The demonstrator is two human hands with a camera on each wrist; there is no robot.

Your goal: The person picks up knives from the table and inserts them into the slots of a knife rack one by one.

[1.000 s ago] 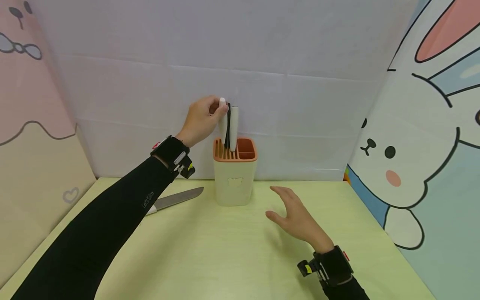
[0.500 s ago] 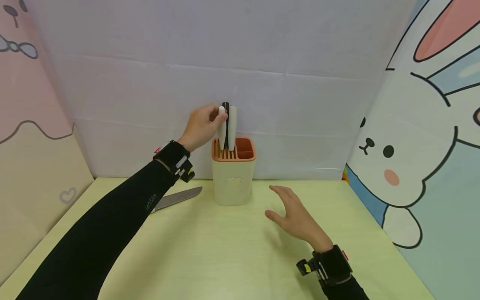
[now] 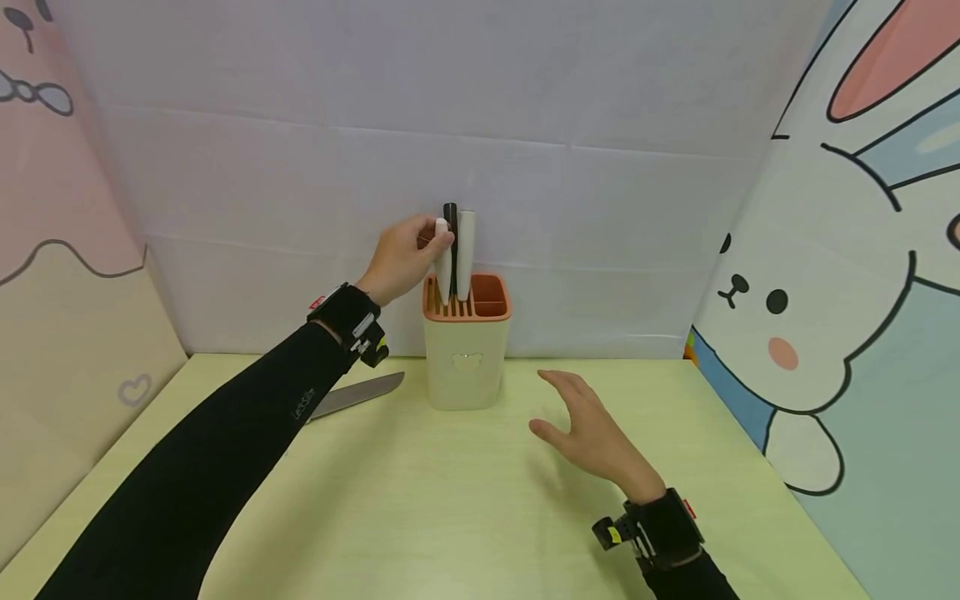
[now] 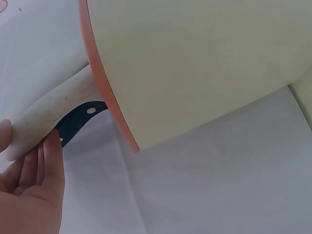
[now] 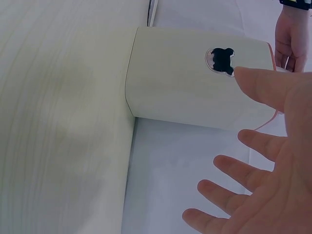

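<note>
A cream knife holder [image 3: 467, 375] with an orange slotted top stands against the back wall. My left hand [image 3: 401, 257] pinches the white handle of a knife [image 3: 442, 279] between thumb and fingers; its blade is hidden inside the slots. Just right of it stand a black-handled knife [image 3: 451, 215] and another white-handled knife [image 3: 467, 250]. In the left wrist view, the held handle [image 4: 53, 107] meets the orange rim, a dark riveted handle [image 4: 80, 121] beside it. My right hand [image 3: 596, 433] hovers over the table right of the holder, fingers spread, holding nothing.
A large knife [image 3: 360, 394] lies on the table left of the holder, its handle hidden behind my left sleeve. Two square compartments [image 3: 491, 310] take up the right of the holder's top. Printed panels flank the pale yellow table [image 3: 420, 500].
My left hand has come down a little, and the white-handled knife has sunk lower into the slots. The right hand holds still.
</note>
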